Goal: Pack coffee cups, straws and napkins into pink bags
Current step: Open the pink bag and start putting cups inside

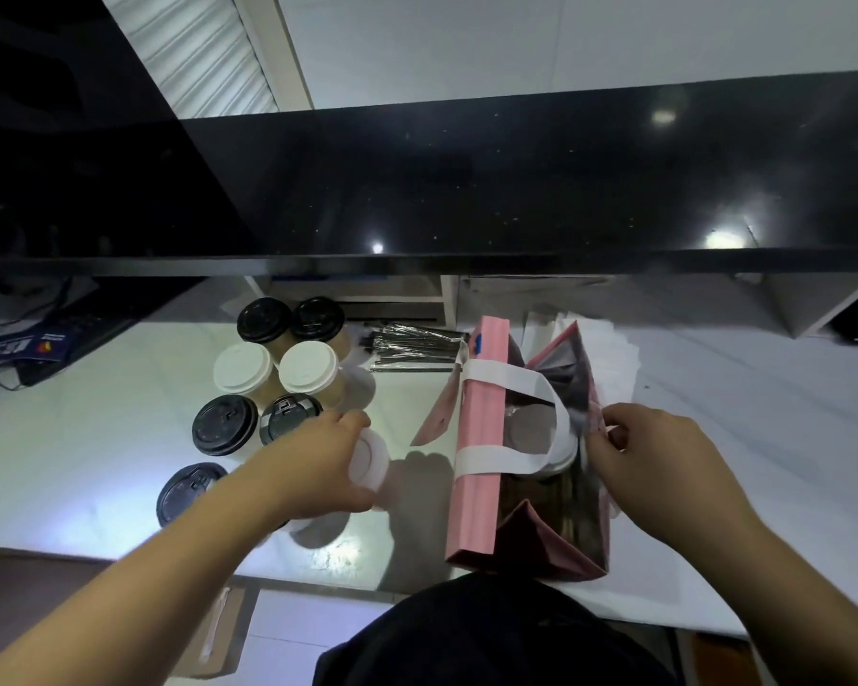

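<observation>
A pink bag with white handles stands open on the white counter, with a white-lidded cup inside it. My right hand pinches the bag's right rim. My left hand grips a white-lidded coffee cup just left of the bag. Several more cups stand to the left, some with black lids and some with white lids. A bundle of wrapped straws lies behind them. White napkins lie behind the bag.
A glossy black raised ledge overhangs the back of the counter. A keyboard and cables sit at the far left. The counter's front edge runs close to my body.
</observation>
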